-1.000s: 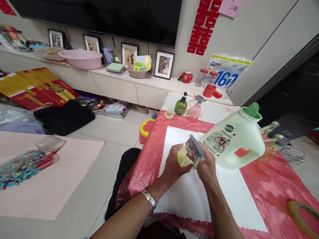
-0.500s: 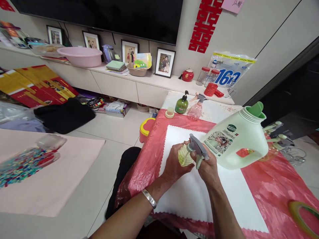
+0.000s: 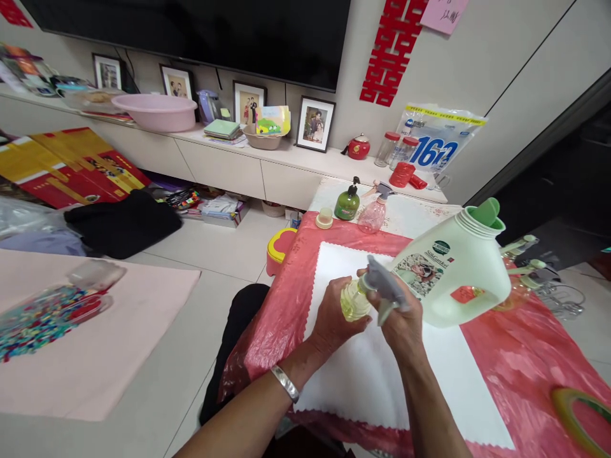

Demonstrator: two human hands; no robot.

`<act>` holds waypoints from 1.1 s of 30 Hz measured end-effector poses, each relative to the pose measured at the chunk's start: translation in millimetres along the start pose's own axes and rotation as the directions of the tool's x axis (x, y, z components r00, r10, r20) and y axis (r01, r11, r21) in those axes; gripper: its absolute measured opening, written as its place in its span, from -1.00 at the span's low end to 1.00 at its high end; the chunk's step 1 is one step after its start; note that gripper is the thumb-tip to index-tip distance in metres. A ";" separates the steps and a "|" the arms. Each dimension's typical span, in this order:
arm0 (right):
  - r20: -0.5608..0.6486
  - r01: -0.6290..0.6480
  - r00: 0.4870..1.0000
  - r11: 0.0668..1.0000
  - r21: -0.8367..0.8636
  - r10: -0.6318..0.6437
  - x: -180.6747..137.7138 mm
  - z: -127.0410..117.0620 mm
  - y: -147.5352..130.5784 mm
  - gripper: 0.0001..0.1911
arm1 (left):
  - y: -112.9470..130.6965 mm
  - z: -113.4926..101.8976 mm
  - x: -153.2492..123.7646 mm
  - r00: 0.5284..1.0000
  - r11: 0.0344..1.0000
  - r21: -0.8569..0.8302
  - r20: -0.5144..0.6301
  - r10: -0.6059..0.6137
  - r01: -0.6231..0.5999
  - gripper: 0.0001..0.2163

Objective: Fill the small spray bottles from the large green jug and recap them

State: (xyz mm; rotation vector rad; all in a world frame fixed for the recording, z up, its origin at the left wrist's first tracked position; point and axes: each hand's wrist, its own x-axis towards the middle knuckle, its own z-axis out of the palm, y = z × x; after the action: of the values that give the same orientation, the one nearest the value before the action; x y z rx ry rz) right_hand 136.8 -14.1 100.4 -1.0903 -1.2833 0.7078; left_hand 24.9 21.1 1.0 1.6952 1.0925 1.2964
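My left hand (image 3: pixel 334 312) is wrapped round a small clear spray bottle (image 3: pixel 354 301) with pale yellow liquid in it. At its neck, my right hand (image 3: pixel 400 318) grips the grey spray head (image 3: pixel 386 284), which is a little blurred. The bottle is tilted above a white cloth (image 3: pixel 353 381) with a scalloped edge. Just right of my hands stands a big pale green detergent jug (image 3: pixel 453 270), a green spout in its open mouth. Whether the spray head is fully seated on the neck I cannot tell.
A green pump bottle (image 3: pixel 347 202), a pink spray bottle (image 3: pixel 373 213) and a cap (image 3: pixel 324 218) stand at the table's far side. More spray bottles (image 3: pixel 522 283) are behind the jug. A tape roll (image 3: pixel 563 407) lies at right. Colourful beads (image 3: pixel 42 318) cover part of the left table.
The spray head has turned slightly in my right hand and is more blurred. My left hand keeps its hold on the bottle. The view has shifted a little.
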 end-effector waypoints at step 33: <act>-0.173 -0.067 0.979 0.623 -0.779 -0.111 -40.1 -81.0 13.6 -0.55 | 10.4 -15.7 -4.9 0.999 0.989 -0.136 0.022 -0.046 0.049 -0.25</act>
State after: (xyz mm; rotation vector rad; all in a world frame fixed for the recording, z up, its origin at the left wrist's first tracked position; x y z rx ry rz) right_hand 209.7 -64.4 77.5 -1.8007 -1.4498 -0.0568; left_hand 11.1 13.5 12.2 1.5681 1.0035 1.2927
